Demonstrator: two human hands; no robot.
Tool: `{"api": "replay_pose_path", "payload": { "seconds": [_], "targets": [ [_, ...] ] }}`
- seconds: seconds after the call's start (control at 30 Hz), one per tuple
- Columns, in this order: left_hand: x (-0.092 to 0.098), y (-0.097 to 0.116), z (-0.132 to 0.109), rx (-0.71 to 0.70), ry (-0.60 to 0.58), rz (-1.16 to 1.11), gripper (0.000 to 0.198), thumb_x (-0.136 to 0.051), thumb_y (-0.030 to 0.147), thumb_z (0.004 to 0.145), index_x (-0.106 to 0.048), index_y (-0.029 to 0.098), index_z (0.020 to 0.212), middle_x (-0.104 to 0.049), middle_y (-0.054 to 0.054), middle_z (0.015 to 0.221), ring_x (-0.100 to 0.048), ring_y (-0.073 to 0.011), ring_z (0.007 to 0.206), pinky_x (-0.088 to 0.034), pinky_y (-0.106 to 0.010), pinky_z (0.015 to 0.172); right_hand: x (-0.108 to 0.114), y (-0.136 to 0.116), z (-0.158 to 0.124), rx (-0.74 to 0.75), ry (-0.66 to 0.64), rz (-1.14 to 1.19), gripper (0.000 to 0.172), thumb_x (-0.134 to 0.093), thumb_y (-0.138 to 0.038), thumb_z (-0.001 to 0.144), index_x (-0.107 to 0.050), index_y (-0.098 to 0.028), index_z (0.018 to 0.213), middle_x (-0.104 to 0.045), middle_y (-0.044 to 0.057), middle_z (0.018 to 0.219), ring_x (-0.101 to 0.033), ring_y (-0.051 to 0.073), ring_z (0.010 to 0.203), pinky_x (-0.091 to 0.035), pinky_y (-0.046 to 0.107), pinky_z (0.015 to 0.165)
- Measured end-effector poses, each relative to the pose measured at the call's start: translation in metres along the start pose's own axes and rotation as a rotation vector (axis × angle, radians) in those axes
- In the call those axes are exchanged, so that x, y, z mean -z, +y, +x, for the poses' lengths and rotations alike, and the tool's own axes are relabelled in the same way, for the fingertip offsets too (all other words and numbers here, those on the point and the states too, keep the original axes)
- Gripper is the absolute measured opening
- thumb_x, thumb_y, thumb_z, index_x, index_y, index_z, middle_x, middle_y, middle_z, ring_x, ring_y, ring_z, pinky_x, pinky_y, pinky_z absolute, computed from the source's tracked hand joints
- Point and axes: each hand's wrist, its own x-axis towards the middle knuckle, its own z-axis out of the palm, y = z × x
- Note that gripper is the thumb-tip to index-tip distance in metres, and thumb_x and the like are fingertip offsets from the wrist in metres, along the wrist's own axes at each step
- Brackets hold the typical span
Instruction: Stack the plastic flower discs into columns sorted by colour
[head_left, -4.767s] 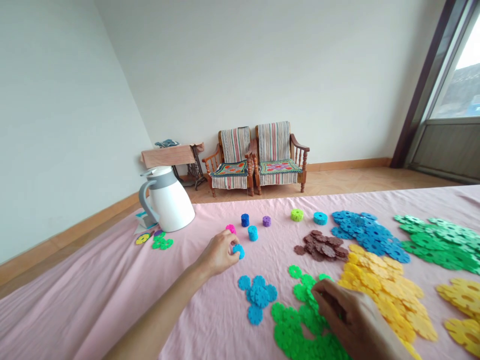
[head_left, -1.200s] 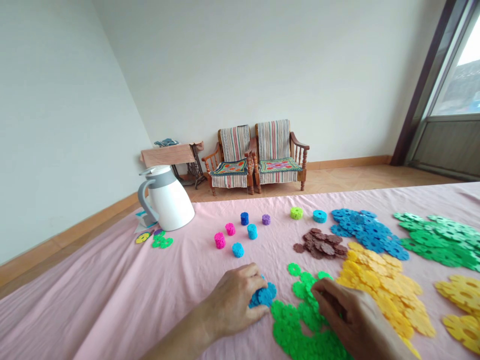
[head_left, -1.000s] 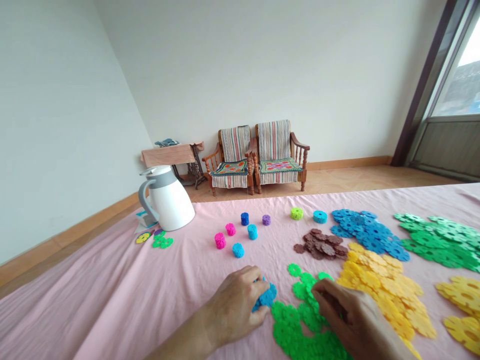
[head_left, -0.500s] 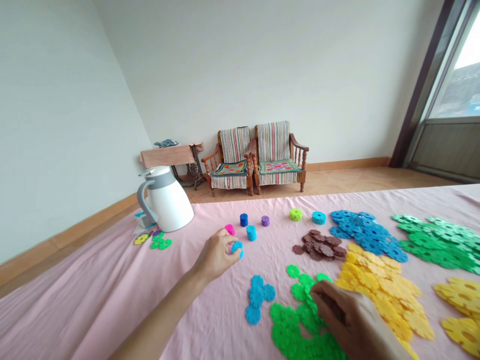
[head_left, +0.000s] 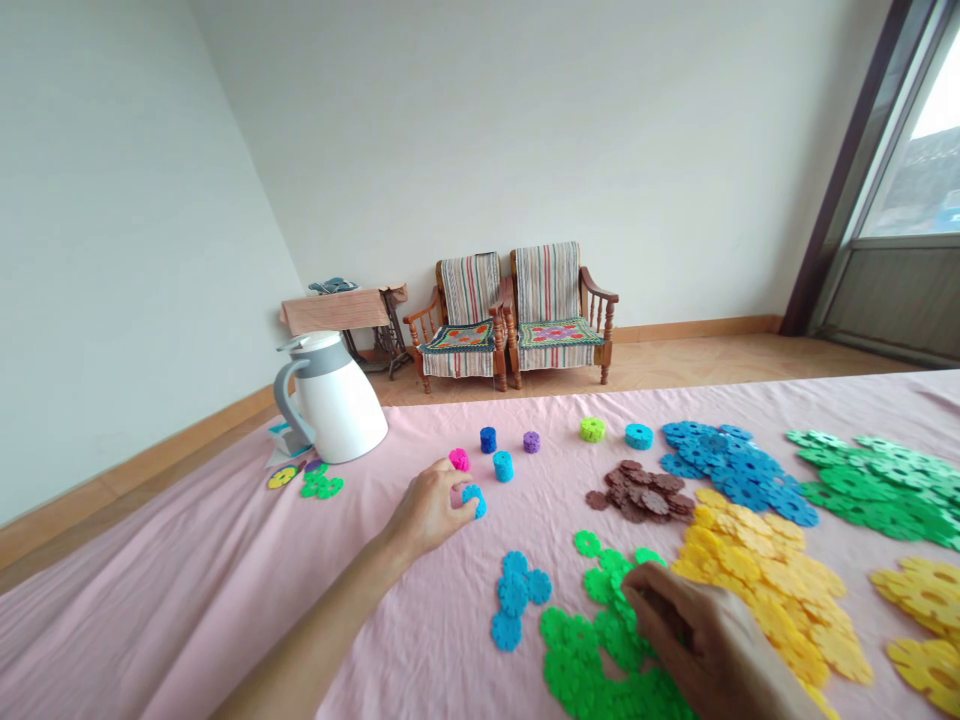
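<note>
Blue stack (head_left: 474, 502) on pink cloth (head_left: 420, 650): my left hand (head_left: 427, 508) pinches it between its fingers; my right hand (head_left: 701, 625) curls over green discs (head_left: 592, 668), grip hidden from me. Beyond, six stacks (head_left: 502, 467) look finished; loose blue discs (head_left: 513, 596) remain unstacked.

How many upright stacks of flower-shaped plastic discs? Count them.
7 visible: pink stack and nearer blue stack by the left hand; navy stack, farther blue stack and purple stack beyond; lime stack and cyan stack to the right. The hand may hide more.
</note>
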Motion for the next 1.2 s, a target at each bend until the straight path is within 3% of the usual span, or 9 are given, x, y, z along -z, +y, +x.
{"api": "replay_pose_path", "payload": {
  "seconds": [0.1,0.17,0.37,0.5,0.9,1.03,1.2],
  "targets": [
    [0.007,0.006,-0.006,-0.028,0.014,-0.073,0.025,-0.062,0.022,0.077,-0.070,0.019,0.101,-0.060,-0.003,0.089,-0.055,-0.0136,0.069,-0.044,-0.024,0.067,0.002,0.003,0.000,0.030,-0.051,-0.019,0.030,-0.037,-0.039,0.098,-0.051,-0.024,0.075,-0.057,-0.005,0.055,-0.056,0.011,0.047,-0.034,0.021,0.046],
    [0.011,0.013,-0.012,-0.056,-0.029,-0.107,0.021,-0.060,0.019,0.078,-0.070,0.018,0.096,-0.060,-0.002,0.085,-0.055,-0.0128,0.068,-0.044,-0.024,0.066,0.002,0.004,0.000,0.040,-0.072,-0.029,0.028,-0.039,-0.037,0.097,-0.051,-0.024,0.075,-0.056,-0.005,0.055,-0.055,0.011,0.046,-0.034,0.021,0.046],
    [0.019,0.043,-0.036,-0.191,-0.374,-0.182,0.024,-0.067,0.019,0.072,-0.069,0.020,0.096,-0.060,0.000,0.085,-0.054,-0.0126,0.070,-0.042,-0.022,0.065,0.003,0.000,0.002,0.021,-0.043,-0.042,0.029,-0.037,-0.037,0.097,-0.051,-0.024,0.076,-0.055,-0.006,0.054,-0.054,0.011,0.046,-0.033,0.021,0.046],
    [0.014,0.058,-0.047,-0.239,-0.454,-0.137,0.024,-0.073,0.021,0.069,-0.067,0.020,0.092,-0.057,0.000,0.083,-0.053,-0.0150,0.077,-0.041,-0.023,0.068,0.004,0.001,0.002,0.041,-0.060,-0.043,0.028,-0.039,-0.037,0.097,-0.051,-0.024,0.075,-0.056,-0.006,0.054,-0.054,0.010,0.045,-0.034,0.021,0.045],
    [-0.007,0.059,-0.051,-0.226,-0.347,-0.144,0.016,-0.059,0.009,0.065,-0.060,0.018,0.078,-0.053,0.001,0.077,-0.051,-0.0128,0.070,-0.038,-0.022,0.062,0.004,0.002,0.002,0.042,-0.042,-0.033,0.028,-0.038,-0.037,0.097,-0.052,-0.024,0.076,-0.057,-0.006,0.054,-0.056,0.011,0.045,-0.035,0.020,0.045],
    [0.000,0.052,-0.043,-0.182,-0.287,-0.156,0.019,-0.060,0.012,0.065,-0.061,0.018,0.083,-0.057,0.000,0.082,-0.053,-0.0140,0.073,-0.041,-0.023,0.066,0.005,0.002,0.003,0.061,-0.047,-0.050,0.028,-0.039,-0.036,0.097,-0.052,-0.024,0.075,-0.056,-0.006,0.054,-0.054,0.010,0.043,-0.034,0.020,0.044],
    [0.015,0.027,-0.015,-0.062,-0.091,-0.119,0.016,-0.058,0.012,0.068,-0.060,0.018,0.083,-0.059,0.000,0.084,-0.055,-0.0123,0.067,-0.043,-0.023,0.064,0.003,0.006,0.002,0.080,-0.050,-0.061,0.026,-0.040,-0.034,0.097,-0.051,-0.024,0.076,-0.055,-0.007,0.053,-0.054,0.009,0.043,-0.033,0.020,0.044]
  ]
}}
